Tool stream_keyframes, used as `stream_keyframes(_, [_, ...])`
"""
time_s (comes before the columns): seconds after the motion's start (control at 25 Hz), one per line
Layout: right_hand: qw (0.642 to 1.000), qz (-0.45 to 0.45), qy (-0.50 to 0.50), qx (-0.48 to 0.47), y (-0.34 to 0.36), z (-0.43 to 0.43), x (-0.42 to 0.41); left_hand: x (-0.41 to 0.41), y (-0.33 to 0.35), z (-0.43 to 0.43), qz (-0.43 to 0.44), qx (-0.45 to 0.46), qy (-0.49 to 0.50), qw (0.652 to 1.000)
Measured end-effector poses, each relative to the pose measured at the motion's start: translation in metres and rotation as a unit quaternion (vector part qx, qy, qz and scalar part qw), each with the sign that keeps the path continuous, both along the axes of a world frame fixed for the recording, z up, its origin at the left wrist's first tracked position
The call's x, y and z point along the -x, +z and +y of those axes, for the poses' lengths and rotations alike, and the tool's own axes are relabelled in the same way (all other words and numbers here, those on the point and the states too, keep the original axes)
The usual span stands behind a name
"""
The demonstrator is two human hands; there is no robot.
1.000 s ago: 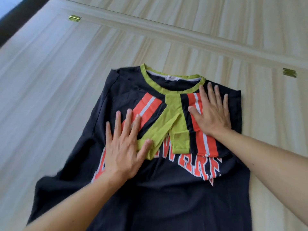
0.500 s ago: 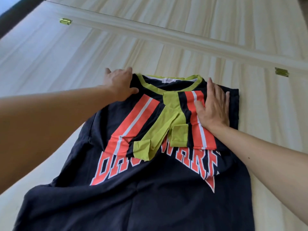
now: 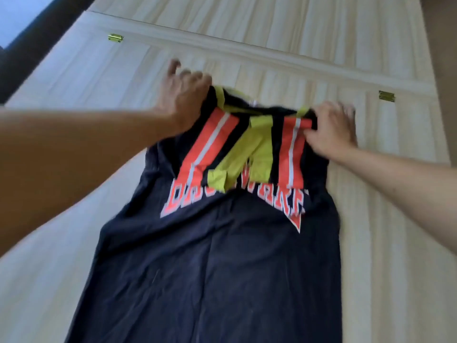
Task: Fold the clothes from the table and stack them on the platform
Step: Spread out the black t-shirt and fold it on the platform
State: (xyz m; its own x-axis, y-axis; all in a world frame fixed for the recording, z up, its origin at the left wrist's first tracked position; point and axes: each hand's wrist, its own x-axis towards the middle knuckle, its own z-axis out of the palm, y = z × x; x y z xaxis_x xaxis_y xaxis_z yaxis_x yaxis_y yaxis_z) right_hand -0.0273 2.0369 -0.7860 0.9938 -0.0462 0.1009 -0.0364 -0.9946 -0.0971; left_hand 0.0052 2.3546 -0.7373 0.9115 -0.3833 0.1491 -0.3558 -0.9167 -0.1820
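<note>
Currently stretched lengthwise on the pale wooden desk (image 3: 395, 243): a dark navy shirt (image 3: 217, 268), collar end far, hem end near and running off the bottom edge. Both sleeves folded in over the chest, with orange-and-white stripes and lime-green cuffs (image 3: 217, 180) meeting near the middle, just above the orange block lettering (image 3: 178, 201).

Gripped at the far left corner by the left hand (image 3: 184, 100), fingers curled round the cloth beside the lime-green collar (image 3: 218, 94), one finger sticking up clear of it. Pinched at the far right corner by the right hand (image 3: 331, 129), thumb on top of the striped sleeve, fingers behind the edge.

Bunched between the two hands at the collar end and seemingly lifted slightly there; flat on the wood from the lettering downward. Blurred around both hands, so no telling how many fingers actually hold.

Beyond the shirt, running across the desk, a raised strip (image 3: 272, 49), with a brass hinge (image 3: 115, 37) far left and a second brass hinge (image 3: 386, 96) just past the right hand. At the top left corner, a dark edge and a patch of pale blue.
</note>
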Motion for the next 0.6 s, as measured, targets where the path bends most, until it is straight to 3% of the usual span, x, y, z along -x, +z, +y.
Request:
stream_keyframes(0.16, [0.992, -0.075, 0.098, 0.000, 0.104, 0.012, -0.009, -0.008, 0.064, 0.020, -0.029, 0.039, 0.001, 0.999])
stream_keyframes(0.28, [0.984, -0.054, 0.166, -0.032, 0.143, 0.023, 0.032, 0.023, 0.094, 0.049, 0.000, 0.051, -0.055, 0.997])
stream_keyframes(0.48, [0.972, 0.011, 0.224, -0.062, 0.128, 0.035, 0.177, 0.161, 0.081, 0.099, 0.030, 0.034, -0.234, 0.971])
stream_keyframes(0.6, [0.958, 0.089, 0.268, -0.037, 0.094, 0.051, 0.278, 0.250, 0.038, 0.121, 0.085, 0.021, -0.274, 0.958])
